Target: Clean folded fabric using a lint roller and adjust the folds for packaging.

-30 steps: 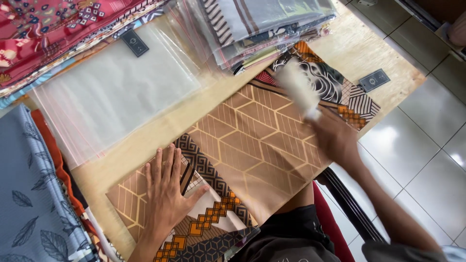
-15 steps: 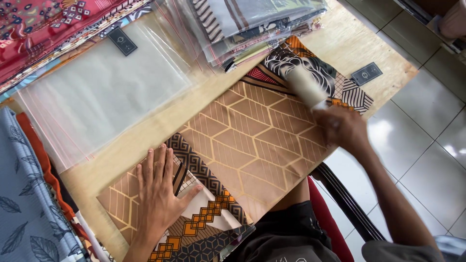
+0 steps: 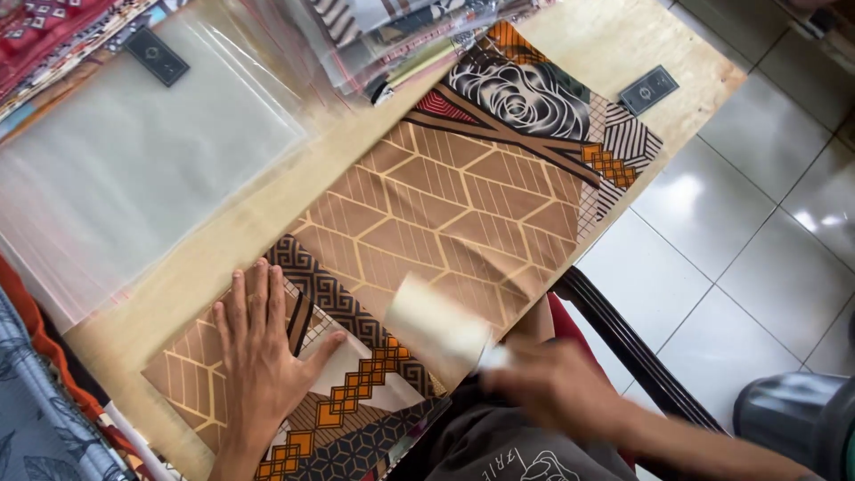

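**Rolling the lint roller over the folded cloth**

The tabletop [image 3: 570, 36] is pale wood and holds everything. On it lies 1 long folded cloth [image 3: 445, 214] in brown and tan with a zigzag line pattern. It reaches from the near left corner up to the far right edge, so its long side runs on a slant across the tabletop. The far end has a black and white flower print and an orange strip. The near end has a dark border and orange squares.

Beside the cloth, on the left, lies a stack of clear plastic bags [image 3: 134, 169]. More folded cloths in bags [image 3: 392, 27] sit at the far side.

The left hand [image 3: 258, 356] lies flat on the near end of the cloth, fingers spread, grip apart, pressing down. That is good: it keeps the cloth from sliding.

The right hand [image 3: 557, 387] is closed around the handle of a lint roller [image 3: 436, 325]. The picture is blurry here, but the white drum sits on the near edge of the cloth. The drum points up and to the left, away from the hand.

To do this well, I think the roller should go along the long side of the cloth in straight, even strokes, with the flat hand holding firm and each stroke next to the last.
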